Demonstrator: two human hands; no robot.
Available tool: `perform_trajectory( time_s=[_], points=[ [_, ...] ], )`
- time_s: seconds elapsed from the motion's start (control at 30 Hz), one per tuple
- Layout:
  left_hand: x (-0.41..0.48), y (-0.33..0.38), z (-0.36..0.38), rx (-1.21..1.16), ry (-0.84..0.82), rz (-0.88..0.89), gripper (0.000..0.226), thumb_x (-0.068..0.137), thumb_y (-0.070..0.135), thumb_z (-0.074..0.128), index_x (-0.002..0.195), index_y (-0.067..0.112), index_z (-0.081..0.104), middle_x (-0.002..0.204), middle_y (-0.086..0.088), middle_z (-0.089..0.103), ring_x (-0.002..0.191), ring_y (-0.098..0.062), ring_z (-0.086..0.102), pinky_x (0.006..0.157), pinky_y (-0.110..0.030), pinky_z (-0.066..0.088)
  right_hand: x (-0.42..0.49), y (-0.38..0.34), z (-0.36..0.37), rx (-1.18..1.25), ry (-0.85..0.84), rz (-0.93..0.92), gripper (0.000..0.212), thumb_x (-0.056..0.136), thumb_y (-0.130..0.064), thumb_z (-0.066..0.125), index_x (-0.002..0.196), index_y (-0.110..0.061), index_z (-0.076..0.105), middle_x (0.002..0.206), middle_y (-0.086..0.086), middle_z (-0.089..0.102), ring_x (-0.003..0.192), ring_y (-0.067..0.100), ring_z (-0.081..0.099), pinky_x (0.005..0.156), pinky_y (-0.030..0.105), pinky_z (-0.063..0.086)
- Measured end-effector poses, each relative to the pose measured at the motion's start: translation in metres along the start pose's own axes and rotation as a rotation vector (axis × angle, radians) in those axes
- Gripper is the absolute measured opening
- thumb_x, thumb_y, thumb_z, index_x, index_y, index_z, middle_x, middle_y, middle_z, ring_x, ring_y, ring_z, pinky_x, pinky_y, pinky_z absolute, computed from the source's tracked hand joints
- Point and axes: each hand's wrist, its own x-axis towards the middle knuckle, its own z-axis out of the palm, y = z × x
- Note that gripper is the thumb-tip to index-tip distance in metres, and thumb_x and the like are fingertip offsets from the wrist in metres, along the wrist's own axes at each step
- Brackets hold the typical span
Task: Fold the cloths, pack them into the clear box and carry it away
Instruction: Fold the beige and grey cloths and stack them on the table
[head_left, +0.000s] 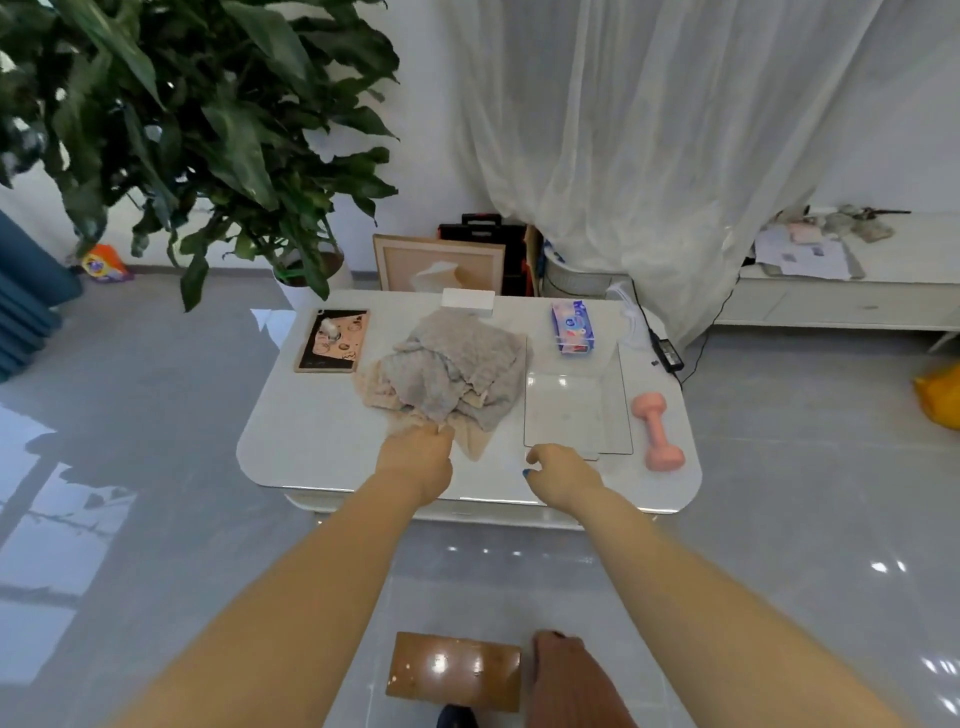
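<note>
A crumpled heap of cloths lies in the middle of the white table (322, 441): a grey cloth (467, 364) on top of a beige cloth (475, 441). My left hand (418, 460) grips the near edge of the heap, where grey and beige meet. The clear box (576, 410) stands empty just right of the cloths. My right hand (563, 475) hovers over the table at the box's near left corner, fingers loosely curled, holding nothing.
A pink dumbbell (657, 431) lies right of the box. Behind it sit a tissue pack (571, 327), a white box (467, 301) and a black charger (667, 353). A dark picture board (332, 340) lies at the left. A large plant (208, 130) stands behind.
</note>
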Motion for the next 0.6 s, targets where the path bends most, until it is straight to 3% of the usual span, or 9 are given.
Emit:
perform_trajectory(
  time_s=[0.23,0.4,0.6],
  points=[
    [0.108,0.021,-0.007,-0.022,-0.067,-0.028,0.037,0.094,0.015,0.045,0.132,0.014,0.044,0.127,-0.006,0.05,0.112,-0.028,0.054,0.082,-0.039,0.046,0.091,0.023,-0.025,-0.021,-0.034,0.029,0.028,0.096,-0.022,0.045,0.12,-0.014,0.057,0.124,0.004,0.057,0.109,0.025,0.055,0.079,0.031,0.041],
    [0.188,0.02,-0.041,-0.032,0.018,-0.055,0.028,0.097,0.014,0.041,0.124,0.011,0.049,0.122,-0.008,0.051,0.107,-0.03,0.055,0.075,-0.036,0.042,0.171,0.042,-0.077,-0.035,-0.05,0.01,0.027,0.094,-0.016,0.045,0.117,-0.012,0.059,0.121,0.005,0.059,0.107,0.025,0.057,0.078,0.03,0.043],
    [0.245,0.004,-0.049,-0.093,0.18,-0.072,0.023,0.089,0.004,0.048,0.11,0.005,0.056,0.111,-0.01,0.055,0.102,-0.029,0.054,0.063,-0.034,0.04,0.238,0.038,-0.105,0.059,0.087,-0.109,0.025,0.09,-0.012,0.049,0.11,-0.008,0.063,0.113,0.01,0.062,0.104,0.028,0.058,0.083,0.035,0.05]
  ],
)
